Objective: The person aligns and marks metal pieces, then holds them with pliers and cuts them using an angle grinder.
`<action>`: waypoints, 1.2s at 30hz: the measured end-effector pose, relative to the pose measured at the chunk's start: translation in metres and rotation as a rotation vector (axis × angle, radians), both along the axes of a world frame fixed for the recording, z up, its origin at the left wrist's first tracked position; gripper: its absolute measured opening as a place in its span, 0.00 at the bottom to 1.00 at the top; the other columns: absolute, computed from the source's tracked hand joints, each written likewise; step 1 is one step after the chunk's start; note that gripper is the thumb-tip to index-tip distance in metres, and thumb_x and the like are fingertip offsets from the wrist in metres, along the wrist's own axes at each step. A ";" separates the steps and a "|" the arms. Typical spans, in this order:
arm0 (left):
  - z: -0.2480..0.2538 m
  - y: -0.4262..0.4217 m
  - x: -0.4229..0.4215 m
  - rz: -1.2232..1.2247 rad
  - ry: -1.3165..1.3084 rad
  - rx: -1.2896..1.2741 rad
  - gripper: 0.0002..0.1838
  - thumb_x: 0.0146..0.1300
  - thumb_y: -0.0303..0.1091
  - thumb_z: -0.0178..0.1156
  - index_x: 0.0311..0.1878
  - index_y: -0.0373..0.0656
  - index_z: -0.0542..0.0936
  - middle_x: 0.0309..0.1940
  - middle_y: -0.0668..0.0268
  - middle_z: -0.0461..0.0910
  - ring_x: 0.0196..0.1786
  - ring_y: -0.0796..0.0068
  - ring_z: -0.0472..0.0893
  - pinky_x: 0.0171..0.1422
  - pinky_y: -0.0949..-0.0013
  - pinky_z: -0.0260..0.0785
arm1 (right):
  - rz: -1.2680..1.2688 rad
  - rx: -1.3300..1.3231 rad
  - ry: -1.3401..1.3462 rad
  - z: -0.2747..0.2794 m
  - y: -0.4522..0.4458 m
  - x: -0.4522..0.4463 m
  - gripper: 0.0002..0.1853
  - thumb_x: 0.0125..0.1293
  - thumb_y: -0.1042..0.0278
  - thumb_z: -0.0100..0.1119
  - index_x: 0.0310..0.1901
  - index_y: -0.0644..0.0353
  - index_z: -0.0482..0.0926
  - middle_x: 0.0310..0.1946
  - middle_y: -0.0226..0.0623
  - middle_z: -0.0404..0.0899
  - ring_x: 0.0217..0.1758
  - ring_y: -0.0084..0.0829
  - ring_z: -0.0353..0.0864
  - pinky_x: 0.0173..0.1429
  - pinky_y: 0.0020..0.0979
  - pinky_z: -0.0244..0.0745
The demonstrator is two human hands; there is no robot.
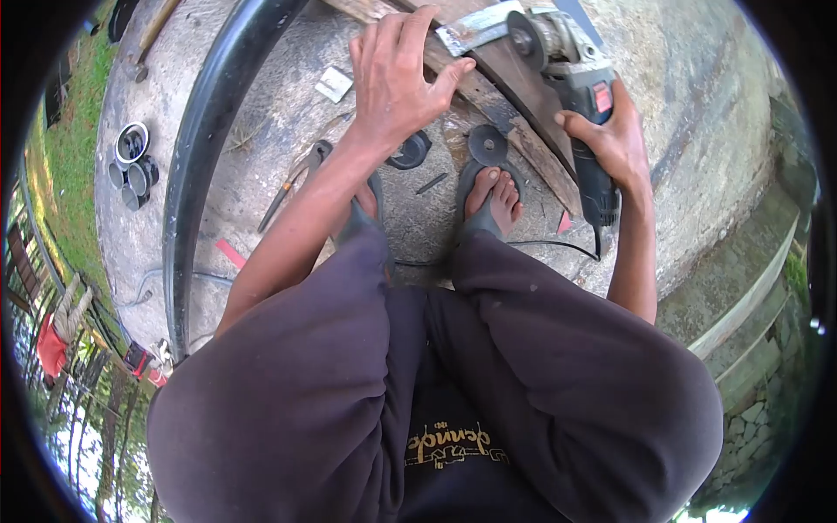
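Note:
My right hand [615, 139] is wrapped around the body of an angle grinder [595, 170], whose disc [527, 41] points to the left. Close by the disc lies a pale metal piece [475, 28] across wooden planks [523, 144]. My left hand [397, 78] is stretched out with its fingers apart, its thumb near the planks and the metal piece. Whether it presses on the wood I cannot tell. The grinder's cord [558, 243] runs back between my legs. Loose round discs [487, 145] rest by my feet.
A long black pipe [196, 157] curves along the left. Pliers [296, 179], a small white block [334, 84] and a cluster of short tubes [132, 166] lie on the concrete. A hammer [148, 44] is at the upper left. A person in red [52, 349] is far left.

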State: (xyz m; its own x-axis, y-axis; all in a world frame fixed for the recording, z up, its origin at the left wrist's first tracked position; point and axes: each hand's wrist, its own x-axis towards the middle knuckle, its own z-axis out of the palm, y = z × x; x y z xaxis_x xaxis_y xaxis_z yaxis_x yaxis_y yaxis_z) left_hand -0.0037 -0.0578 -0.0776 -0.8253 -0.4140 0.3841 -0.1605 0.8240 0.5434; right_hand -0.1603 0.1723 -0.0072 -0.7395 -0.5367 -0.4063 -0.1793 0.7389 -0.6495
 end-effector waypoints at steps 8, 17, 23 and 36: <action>0.004 -0.029 0.157 0.258 -0.328 0.100 0.26 0.56 0.38 0.76 0.55 0.37 0.79 0.47 0.54 0.78 0.52 0.53 0.79 0.58 0.53 0.69 | -0.208 -0.125 -0.089 0.009 0.028 0.002 0.27 0.55 0.66 0.77 0.54 0.65 0.76 0.35 0.34 0.83 0.33 0.24 0.82 0.41 0.29 0.78; -0.006 -0.020 0.262 0.150 -0.672 -0.162 0.17 0.56 0.34 0.67 0.49 0.40 0.79 0.52 0.56 0.73 0.52 0.52 0.74 0.57 0.50 0.68 | -0.319 -0.216 -0.143 0.008 0.035 0.009 0.24 0.57 0.70 0.76 0.53 0.65 0.75 0.34 0.38 0.85 0.33 0.26 0.86 0.39 0.29 0.81; 0.005 -0.044 0.241 0.197 -0.473 0.307 0.16 0.49 0.26 0.55 0.42 0.28 0.80 0.52 0.49 0.78 0.51 0.54 0.81 0.58 0.60 0.73 | -0.301 -0.225 -0.146 0.012 0.037 0.014 0.25 0.56 0.70 0.76 0.53 0.64 0.75 0.34 0.36 0.84 0.33 0.25 0.86 0.39 0.28 0.81; 0.033 -0.083 0.103 -0.332 -0.682 1.085 0.35 0.54 0.51 0.61 0.60 0.34 0.82 0.64 0.54 0.78 0.59 0.64 0.76 0.64 0.60 0.66 | -0.309 -0.173 -0.112 0.012 0.042 0.024 0.26 0.54 0.67 0.78 0.53 0.64 0.76 0.35 0.37 0.85 0.33 0.25 0.85 0.40 0.29 0.81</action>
State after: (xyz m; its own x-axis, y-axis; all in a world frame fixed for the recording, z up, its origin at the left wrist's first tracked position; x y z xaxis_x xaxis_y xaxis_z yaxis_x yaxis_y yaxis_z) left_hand 0.0994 -0.1405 -0.0442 -0.8407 0.0116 -0.5414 -0.5390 0.0779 0.8387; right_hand -0.1361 0.2145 0.0044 -0.8334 -0.3624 -0.4172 0.1149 0.6248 -0.7723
